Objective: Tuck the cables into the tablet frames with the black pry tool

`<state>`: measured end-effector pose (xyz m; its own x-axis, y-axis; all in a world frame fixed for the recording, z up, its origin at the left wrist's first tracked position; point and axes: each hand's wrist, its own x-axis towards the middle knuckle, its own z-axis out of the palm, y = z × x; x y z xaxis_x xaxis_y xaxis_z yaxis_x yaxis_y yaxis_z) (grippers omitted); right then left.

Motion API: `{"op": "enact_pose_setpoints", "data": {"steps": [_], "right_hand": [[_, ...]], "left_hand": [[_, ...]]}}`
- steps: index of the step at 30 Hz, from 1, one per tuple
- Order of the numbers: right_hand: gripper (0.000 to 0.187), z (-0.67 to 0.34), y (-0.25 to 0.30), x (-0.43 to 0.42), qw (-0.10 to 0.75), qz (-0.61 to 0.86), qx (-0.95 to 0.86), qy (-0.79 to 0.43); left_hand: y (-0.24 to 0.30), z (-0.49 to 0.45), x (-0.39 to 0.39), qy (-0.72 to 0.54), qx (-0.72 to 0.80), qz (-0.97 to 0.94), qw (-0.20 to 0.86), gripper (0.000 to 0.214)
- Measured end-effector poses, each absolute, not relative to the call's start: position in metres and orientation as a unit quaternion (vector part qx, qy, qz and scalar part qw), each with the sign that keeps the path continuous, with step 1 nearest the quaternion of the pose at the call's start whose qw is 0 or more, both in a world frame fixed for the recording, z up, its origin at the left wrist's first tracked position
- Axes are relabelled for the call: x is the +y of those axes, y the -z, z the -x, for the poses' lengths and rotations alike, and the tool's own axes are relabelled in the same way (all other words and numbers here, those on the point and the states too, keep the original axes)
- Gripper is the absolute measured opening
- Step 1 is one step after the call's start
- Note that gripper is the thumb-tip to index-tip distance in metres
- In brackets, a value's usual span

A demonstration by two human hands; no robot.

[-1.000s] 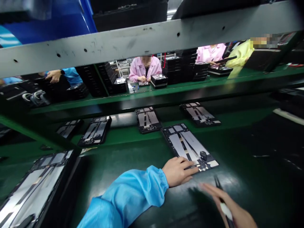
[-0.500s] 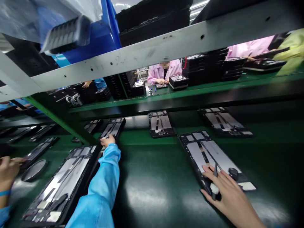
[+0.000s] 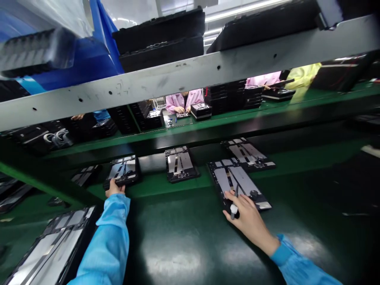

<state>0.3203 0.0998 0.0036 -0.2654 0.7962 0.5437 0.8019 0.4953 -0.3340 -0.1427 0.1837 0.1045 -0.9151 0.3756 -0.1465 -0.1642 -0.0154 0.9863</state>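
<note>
My left hand (image 3: 115, 189) grips the near edge of an opened tablet (image 3: 120, 169) on the ledge at the back of the bench, its thumb on the edge and most fingers hidden. My right hand (image 3: 246, 217) is closed around a slim dark tool (image 3: 234, 208) with a white piece on it; the tool's kind is unclear. Its fingers reach over the near left side of another opened tablet (image 3: 245, 180), grey panels and a dark strip showing inside. That tablet's far end meets or overlaps a further opened tablet (image 3: 247, 152).
Between my hands, one opened tablet (image 3: 179, 163) lies on the ledge. A larger-looking one (image 3: 50, 245) lies at the near left. A pale metal beam (image 3: 166, 81) crosses overhead, and a green post (image 3: 38, 180) slants at left. Behind, a person in pink (image 3: 184, 102) works by stacked black trays.
The view has swung right, shifting the scene left. My left hand's tablet has turned to lie straighter. My right hand and its tablet have moved farther back, up to the neighbouring tablet.
</note>
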Motion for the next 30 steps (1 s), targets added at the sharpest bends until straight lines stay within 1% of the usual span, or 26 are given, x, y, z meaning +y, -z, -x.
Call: {"op": "enact_pose_setpoints", "data": {"steps": [5, 11, 17, 22, 26, 28, 30], "right_hand": [[0.041, -0.310, -0.008, 0.145, 0.358, 0.499, -0.786, -0.075], [0.037, -0.286, -0.018, 0.210, 0.375, 0.498, -0.772, -0.124], [0.035, -0.249, -0.032, 0.217, 0.408, 0.529, -0.722, -0.183], [0.024, -0.213, -0.037, 0.220, 0.402, 0.531, -0.707, -0.240], [0.020, -0.183, -0.034, 0.228, 0.383, 0.532, -0.705, -0.272], [0.021, -0.169, -0.032, 0.232, 0.377, 0.541, -0.697, -0.282], [0.022, -0.158, -0.031, 0.235, 0.375, 0.552, -0.686, -0.290]], "left_hand": [[-0.112, 0.098, 0.187, -0.746, 0.606, -0.034, 0.276, 0.035], [-0.094, 0.003, 0.188, -0.742, 0.550, -0.075, 0.377, 0.032], [-0.070, -0.058, 0.212, -0.711, 0.562, -0.095, 0.412, 0.033], [-0.057, -0.043, 0.191, -0.679, 0.605, -0.171, 0.380, 0.030], [-0.063, 0.006, 0.180, -0.645, 0.659, -0.229, 0.312, 0.038], [-0.070, 0.029, 0.190, -0.616, 0.677, -0.251, 0.313, 0.037], [-0.075, 0.045, 0.206, -0.581, 0.687, -0.269, 0.344, 0.034]]}}
